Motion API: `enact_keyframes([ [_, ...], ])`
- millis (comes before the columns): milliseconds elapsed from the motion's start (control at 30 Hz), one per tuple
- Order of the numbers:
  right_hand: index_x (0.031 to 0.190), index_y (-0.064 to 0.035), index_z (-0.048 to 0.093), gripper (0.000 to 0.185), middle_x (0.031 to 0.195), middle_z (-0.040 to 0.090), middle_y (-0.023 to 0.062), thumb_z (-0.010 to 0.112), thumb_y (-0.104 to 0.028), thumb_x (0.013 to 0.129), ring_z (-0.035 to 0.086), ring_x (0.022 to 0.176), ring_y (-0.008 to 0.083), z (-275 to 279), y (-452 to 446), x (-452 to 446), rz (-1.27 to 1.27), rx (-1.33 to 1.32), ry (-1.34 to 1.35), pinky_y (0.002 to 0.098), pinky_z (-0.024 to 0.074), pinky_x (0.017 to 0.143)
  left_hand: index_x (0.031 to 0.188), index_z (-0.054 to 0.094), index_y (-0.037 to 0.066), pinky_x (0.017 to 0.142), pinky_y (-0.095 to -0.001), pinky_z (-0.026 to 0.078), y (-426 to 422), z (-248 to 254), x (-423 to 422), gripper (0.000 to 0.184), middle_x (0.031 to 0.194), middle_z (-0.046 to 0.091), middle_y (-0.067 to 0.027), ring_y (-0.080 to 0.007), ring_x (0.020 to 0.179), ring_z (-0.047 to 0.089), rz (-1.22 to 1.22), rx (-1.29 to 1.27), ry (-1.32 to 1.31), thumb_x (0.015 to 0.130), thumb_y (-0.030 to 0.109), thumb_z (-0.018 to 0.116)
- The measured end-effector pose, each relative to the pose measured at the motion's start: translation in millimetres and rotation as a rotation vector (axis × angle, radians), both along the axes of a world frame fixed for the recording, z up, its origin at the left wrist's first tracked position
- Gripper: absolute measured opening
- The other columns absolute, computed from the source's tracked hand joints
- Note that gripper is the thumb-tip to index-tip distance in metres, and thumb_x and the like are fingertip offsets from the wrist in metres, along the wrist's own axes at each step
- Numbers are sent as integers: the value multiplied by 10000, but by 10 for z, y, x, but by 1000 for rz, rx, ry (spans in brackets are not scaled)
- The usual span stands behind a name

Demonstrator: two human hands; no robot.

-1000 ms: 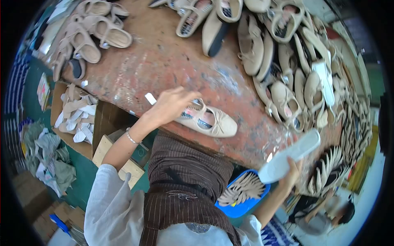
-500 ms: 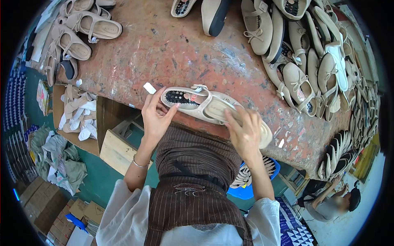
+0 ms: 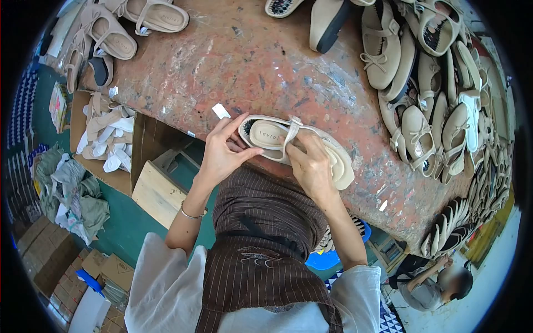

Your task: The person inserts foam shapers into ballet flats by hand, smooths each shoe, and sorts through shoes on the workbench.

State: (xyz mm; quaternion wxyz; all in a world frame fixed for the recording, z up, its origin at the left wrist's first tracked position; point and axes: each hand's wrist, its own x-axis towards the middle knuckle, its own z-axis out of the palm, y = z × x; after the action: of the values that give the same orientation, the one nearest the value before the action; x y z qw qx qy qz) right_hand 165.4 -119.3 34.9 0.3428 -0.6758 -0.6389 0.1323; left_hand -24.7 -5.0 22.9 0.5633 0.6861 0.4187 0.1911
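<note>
A beige strapped shoe (image 3: 327,137) lies sideways near the front edge of the worktable, its opening facing up. Inside its heel sits the lettered heel part of a cream insole (image 3: 269,134); dark lining shows around it. My left hand (image 3: 225,147) pinches the shoe's heel rim between thumb and fingers. At the strap, my right hand (image 3: 310,161) grips the insole, with fingers reaching into the opening. The insole's wide front end sticks out to the right of this hand. By the heel lies a small white tag (image 3: 221,111).
Many beige shoes (image 3: 383,53) are heaped at the right of the worktable (image 3: 222,66), with more shoes (image 3: 114,36) at the far left. A cardboard box (image 3: 105,180) of white and beige pieces stands below left. Another person (image 3: 430,288) sits at lower right.
The insole has gone from lying over the shoe's front to having its heel part inside the shoe. My right hand has moved left to the strap. The view has shifted.
</note>
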Motion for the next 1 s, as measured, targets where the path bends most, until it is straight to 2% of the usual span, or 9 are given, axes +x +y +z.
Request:
enact_keyframes([
  [133, 945, -8, 736, 199, 980, 622, 117, 701, 8, 750, 633, 900, 286, 32, 113, -62, -29, -3, 52, 392, 527, 776, 1319, 589, -26, 635, -198, 564, 9, -8, 15, 704, 959, 556, -37, -63, 704, 583, 20, 53, 0, 683, 50, 880],
  [333, 954, -20, 744, 194, 943, 610, 107, 698, 2, 767, 626, 860, 273, -36, 195, -162, -26, -45, 45, 388, 525, 746, 1192, 668, -35, 522, -183, 456, 60, -112, 27, 527, 892, 621, -35, -35, 676, 577, 59, 149, -5, 721, 87, 873],
  [533, 872, -3, 708, 164, 940, 601, 103, 676, 11, 712, 615, 877, 280, -82, 185, -159, 6, -48, -79, 401, 516, 757, 1053, 696, -38, 506, -168, 433, 53, -163, 163, 311, 776, 681, -33, -17, 597, 554, 212, 8, -5, 781, 44, 823],
  [633, 895, -6, 692, 213, 946, 603, 104, 658, 16, 686, 615, 888, 285, -106, 154, -156, 50, -62, -117, 405, 513, 768, 990, 706, -31, 504, -183, 435, 88, -138, 180, 200, 707, 677, -25, -21, 580, 560, 245, -100, -13, 815, 30, 780],
  [733, 959, -32, 687, 284, 948, 609, 103, 632, 11, 684, 624, 884, 285, -91, 104, -43, 179, -104, -155, 403, 516, 772, 955, 719, -14, 517, -223, 453, 99, -236, 180, 125, 707, 683, -33, -39, 609, 591, 241, 44, 15, 839, 25, 739],
  [767, 976, -45, 682, 305, 948, 615, 102, 621, 10, 683, 630, 877, 285, -78, 108, -2, 239, -114, -174, 400, 518, 771, 936, 726, 4, 549, -272, 478, 104, -224, 171, 105, 714, 696, -66, -87, 625, 628, 235, 128, 65, 836, 35, 725],
  [833, 1069, -59, 699, 401, 1023, 657, 112, 606, 5, 684, 641, 860, 286, -74, 120, 90, 413, -253, -213, 401, 525, 778, 920, 725, 18, 578, -296, 494, 118, -214, 176, 117, 731, 700, -123, -148, 621, 651, 256, 155, -8, 807, 48, 726],
  [900, 1206, -58, 682, 514, 1198, 658, 155, 595, 26, 706, 662, 900, 309, 83, 284, 32, 484, -514, -193, 424, 522, 826, 898, 720, 18, 550, -319, 484, 153, -201, 152, 123, 674, 670, -140, -160, 577, 636, 249, 132, 19, 777, 38, 709],
  [1000, 1266, -44, 661, 545, 1305, 617, 192, 577, 56, 736, 667, 970, 350, 177, 357, -111, 387, -509, -83, 469, 504, 872, 866, 699, -5, 557, -349, 486, 151, -238, 160, 98, 664, 644, -173, -238, 561, 630, 287, 149, -45, 775, 32, 695],
])
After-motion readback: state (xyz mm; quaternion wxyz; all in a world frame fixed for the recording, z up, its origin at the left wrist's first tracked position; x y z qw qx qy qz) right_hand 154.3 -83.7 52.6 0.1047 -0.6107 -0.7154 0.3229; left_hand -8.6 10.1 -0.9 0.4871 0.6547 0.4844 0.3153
